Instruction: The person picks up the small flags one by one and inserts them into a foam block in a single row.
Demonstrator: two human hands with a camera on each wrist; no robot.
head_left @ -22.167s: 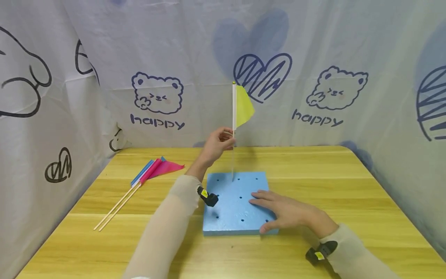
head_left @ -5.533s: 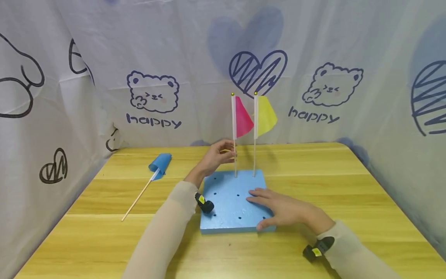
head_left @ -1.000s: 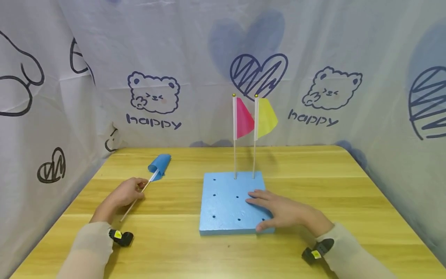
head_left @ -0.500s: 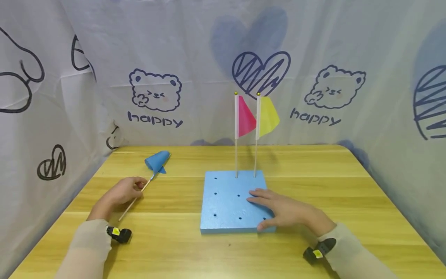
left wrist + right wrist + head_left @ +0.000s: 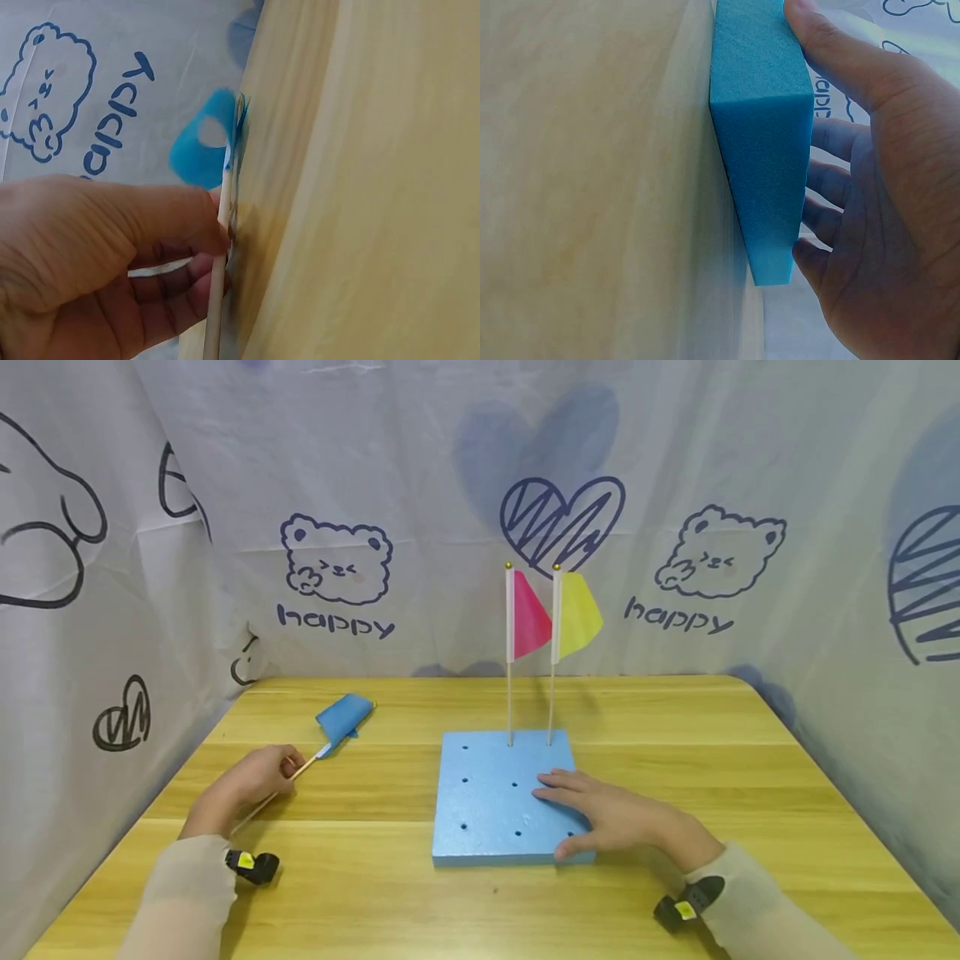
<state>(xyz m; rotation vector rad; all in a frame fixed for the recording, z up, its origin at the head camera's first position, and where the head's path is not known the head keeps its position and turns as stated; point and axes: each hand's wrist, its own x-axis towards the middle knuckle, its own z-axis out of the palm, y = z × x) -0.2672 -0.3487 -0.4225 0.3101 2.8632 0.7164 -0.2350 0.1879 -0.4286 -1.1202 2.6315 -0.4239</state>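
Observation:
At the left of the table my left hand (image 5: 258,774) pinches the wooden stick of a blue flag (image 5: 345,718). In the left wrist view the thumb and fingers close round the stick (image 5: 216,300), and the blue cloth (image 5: 202,154) curls beyond them. My right hand (image 5: 615,814) rests with spread, fairly straight fingers on the right side of a light blue foam block (image 5: 487,810) with several small holes. A pink flag (image 5: 530,618) and a yellow flag (image 5: 577,617) stand upright in holes along the block's back edge. The right wrist view shows the block's side (image 5: 765,172) beside the fingers.
The wooden table (image 5: 360,893) runs back to a pale curtain (image 5: 442,460) printed with bears and hearts. More curtain hangs at the left and right. A black wrist camera (image 5: 255,866) is strapped to the left wrist, another (image 5: 678,906) to the right.
Since 5.5 seconds ago my left hand has left the pink flag and taken the blue flag's stick. Over the last second that flag has turned slightly. My right hand has stayed on the block.

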